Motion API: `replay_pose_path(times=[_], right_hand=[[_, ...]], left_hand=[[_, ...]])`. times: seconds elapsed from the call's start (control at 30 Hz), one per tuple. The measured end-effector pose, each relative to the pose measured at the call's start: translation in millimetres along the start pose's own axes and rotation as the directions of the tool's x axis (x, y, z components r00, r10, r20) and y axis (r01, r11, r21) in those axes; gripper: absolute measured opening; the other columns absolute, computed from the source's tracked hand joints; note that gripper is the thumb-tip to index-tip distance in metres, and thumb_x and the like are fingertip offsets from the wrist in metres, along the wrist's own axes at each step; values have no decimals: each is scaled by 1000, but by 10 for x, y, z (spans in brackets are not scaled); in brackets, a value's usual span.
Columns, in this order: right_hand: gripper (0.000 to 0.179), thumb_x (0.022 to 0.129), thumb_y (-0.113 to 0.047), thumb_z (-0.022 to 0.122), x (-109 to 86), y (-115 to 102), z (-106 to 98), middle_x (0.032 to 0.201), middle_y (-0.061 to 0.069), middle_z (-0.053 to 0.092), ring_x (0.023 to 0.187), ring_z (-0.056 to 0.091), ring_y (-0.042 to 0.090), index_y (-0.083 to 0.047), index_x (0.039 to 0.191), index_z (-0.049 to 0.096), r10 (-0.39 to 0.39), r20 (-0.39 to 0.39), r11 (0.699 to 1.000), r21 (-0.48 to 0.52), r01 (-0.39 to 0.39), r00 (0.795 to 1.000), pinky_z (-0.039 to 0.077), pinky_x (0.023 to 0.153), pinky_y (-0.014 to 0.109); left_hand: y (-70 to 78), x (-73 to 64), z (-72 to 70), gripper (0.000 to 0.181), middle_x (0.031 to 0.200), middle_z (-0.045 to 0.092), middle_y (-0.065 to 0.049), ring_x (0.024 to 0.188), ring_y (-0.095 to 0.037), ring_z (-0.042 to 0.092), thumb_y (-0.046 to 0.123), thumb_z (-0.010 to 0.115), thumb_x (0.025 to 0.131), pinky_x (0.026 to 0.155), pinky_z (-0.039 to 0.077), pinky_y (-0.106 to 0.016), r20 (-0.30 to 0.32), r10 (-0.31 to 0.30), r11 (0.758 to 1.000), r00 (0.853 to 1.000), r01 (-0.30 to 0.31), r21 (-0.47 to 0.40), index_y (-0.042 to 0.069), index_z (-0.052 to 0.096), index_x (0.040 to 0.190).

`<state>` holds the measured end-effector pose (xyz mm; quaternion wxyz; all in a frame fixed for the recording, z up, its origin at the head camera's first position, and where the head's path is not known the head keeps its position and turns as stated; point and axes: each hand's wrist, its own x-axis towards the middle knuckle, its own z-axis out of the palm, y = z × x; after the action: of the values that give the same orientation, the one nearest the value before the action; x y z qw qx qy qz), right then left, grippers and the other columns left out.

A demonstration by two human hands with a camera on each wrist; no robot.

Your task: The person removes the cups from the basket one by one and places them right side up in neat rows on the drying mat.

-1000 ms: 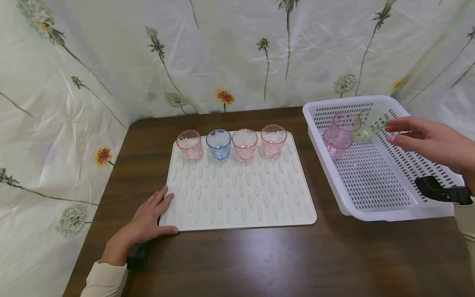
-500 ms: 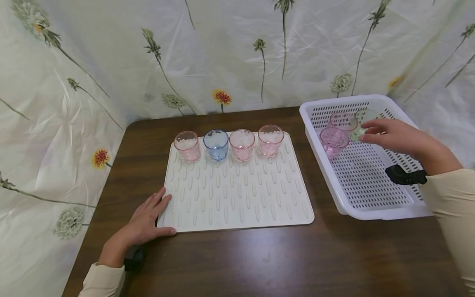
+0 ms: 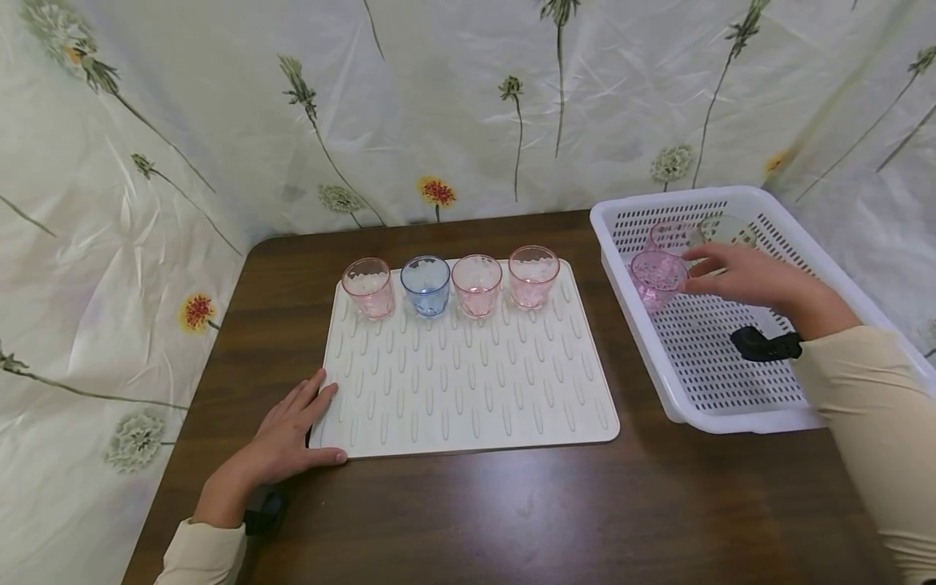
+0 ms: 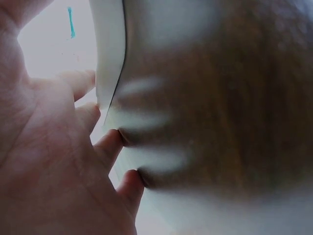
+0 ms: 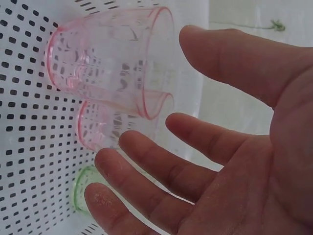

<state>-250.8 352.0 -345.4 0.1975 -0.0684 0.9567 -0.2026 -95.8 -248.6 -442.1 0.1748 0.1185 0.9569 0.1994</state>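
My right hand [image 3: 753,280] is over the white basket, thumb and fingers spread at the rim of the nearest pink glass [image 3: 656,284]. In the right wrist view that glass [image 5: 110,61] lies just beyond the fingertips, with a gap showing between thumb and fingers. Behind it in the basket are a second pink glass [image 3: 667,234] and a pale green glass [image 3: 727,230], partly covered by the hand. My left hand [image 3: 285,439] rests with fingers extended on the lower left corner of the white ridged mat [image 3: 468,398]; the left wrist view shows its fingertips [image 4: 131,183] at the mat's edge.
Along the mat's far edge stand a pink glass [image 3: 370,291], a blue glass [image 3: 426,288] and two more pink glasses, all upright. The perforated basket [image 3: 753,421] has raised walls on the dark wooden table [image 3: 468,520]. A flowered curtain [image 3: 439,106] hangs behind.
My right hand has moved left and slightly down over the basket, from beside the green glass to the nearest pink glass. The left hand has stayed on the mat's corner.
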Motion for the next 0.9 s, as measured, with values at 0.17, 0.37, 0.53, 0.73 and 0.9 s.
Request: replay_pose_path(times=[0.17,0.37,0.53,0.73,0.9], right_hand=[[75,96,-40,63,42,-1,43,141,39,43,126,45,55,4,149,32,-28,14,999,23,27,1000,43,96,69],[79,94,-37,66,80,-16,78,142,38,43,126,45,55,5,150,29,-30,7,999,28,30,1000,42,98,69],[80,92,-36,69,109,-18,109,143,37,41,128,43,53,4,150,29,-35,-4,999,28,35,999,41,100,69],[83,92,-32,70,141,-11,132,146,34,39,129,44,53,3,151,23,-46,-5,997,66,46,999,41,101,69],[86,90,-29,72,165,-5,156,146,33,40,128,47,54,3,152,21,-66,-14,994,85,67,998,43,100,67]], left_hand=[[4,3,0,104,167,10,-21,149,-51,16,55,77,78,113,21,-72,-4,1,1000,1000,-1,2,5,28,156],[5,12,9,104,167,9,-21,149,-51,15,55,77,79,113,21,-72,0,0,1000,1000,0,-6,5,27,156],[12,11,17,105,167,8,-21,150,-50,14,55,77,79,113,20,-72,10,-11,1000,1000,11,-9,5,27,157],[9,11,6,104,167,9,-21,149,-51,15,54,77,78,114,21,-72,5,-5,1000,1000,5,3,5,27,156],[17,7,-6,104,167,9,-21,149,-51,15,54,77,78,114,21,-72,5,-9,1000,1000,9,6,5,28,156]])
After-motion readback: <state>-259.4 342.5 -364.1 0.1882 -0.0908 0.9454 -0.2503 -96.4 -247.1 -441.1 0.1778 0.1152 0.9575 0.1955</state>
